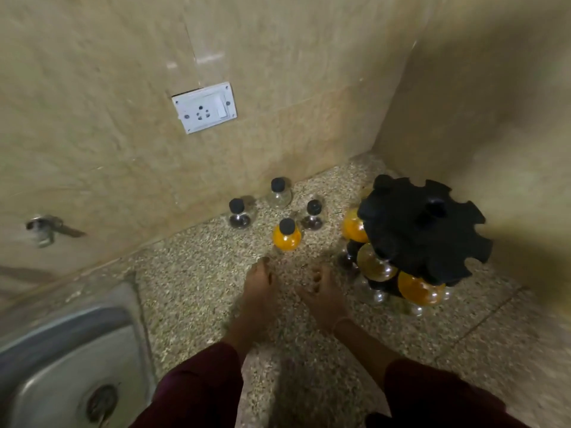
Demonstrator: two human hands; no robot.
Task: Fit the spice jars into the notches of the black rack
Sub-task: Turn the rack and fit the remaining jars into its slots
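The black rack (423, 227) stands in the counter's right corner, its notched top disc bare around the rim. Several jars hang on its lower tiers, among them an orange one (418, 288) at the front. Loose jars with black caps stand on the counter to its left: an orange jar (286, 234), a dark-filled jar (238, 213), a clear jar (279, 193) and another dark jar (313, 215). My left hand (258, 298) and my right hand (324, 298) lie side by side just in front of the orange jar, fingers stretched forward, holding nothing.
A steel sink (61, 359) sits at the lower left beside the speckled counter (191, 273). A white socket plate (204, 107) is on the tiled back wall, with a tap fitting (46, 228) at the left. The side wall stands close behind the rack.
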